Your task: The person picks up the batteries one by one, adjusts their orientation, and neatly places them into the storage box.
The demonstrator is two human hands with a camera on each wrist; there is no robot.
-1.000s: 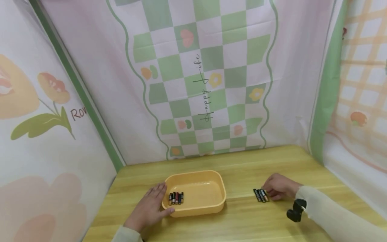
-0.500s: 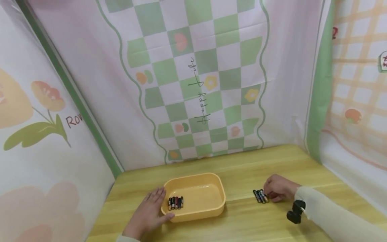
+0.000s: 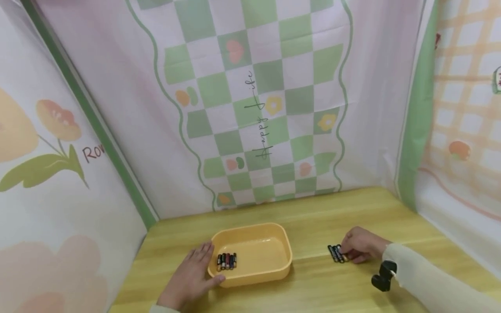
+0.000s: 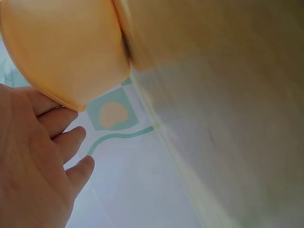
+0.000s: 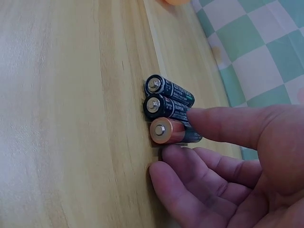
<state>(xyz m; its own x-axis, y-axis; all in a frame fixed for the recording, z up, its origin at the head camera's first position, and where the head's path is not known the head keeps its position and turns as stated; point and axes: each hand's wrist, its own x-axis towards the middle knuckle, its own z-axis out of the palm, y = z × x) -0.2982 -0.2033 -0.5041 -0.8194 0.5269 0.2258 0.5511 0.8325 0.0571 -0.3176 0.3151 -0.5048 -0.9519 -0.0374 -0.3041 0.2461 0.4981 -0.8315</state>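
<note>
Head view has the right hand (image 3: 362, 245) low in the right part of the frame. In the right wrist view its fingers are curled, the thumb and fingertips pinching the copper-ended battery (image 5: 164, 130); how firmly, I can't tell. The left hand (image 3: 189, 274), lower left of centre, has fairly straight fingers laid against the left wall of the yellow tray (image 3: 260, 278), the thumb set apart across the front corner.

Two black batteries (image 5: 170, 90) lie side by side next to the copper-ended battery, stacked above it in the right wrist frame. All three have long axes running left to right there, dipping slightly rightward, with the nubbed ends towards the left of the frame. In the head frame the group slants from upper left to lower right, copper end lowest.

Inside the tray, by its left wall, five batteries (image 3: 227, 261) form a neat row, long axes roughly up and down the head frame; their terminals are too small to read. The work looks part done: five in the tray, at least three outside it.

Beneath everything is the wood-grain table (image 3: 313, 287); a green-and-white checked cloth (image 3: 266, 76) fills the upper middle.
</note>
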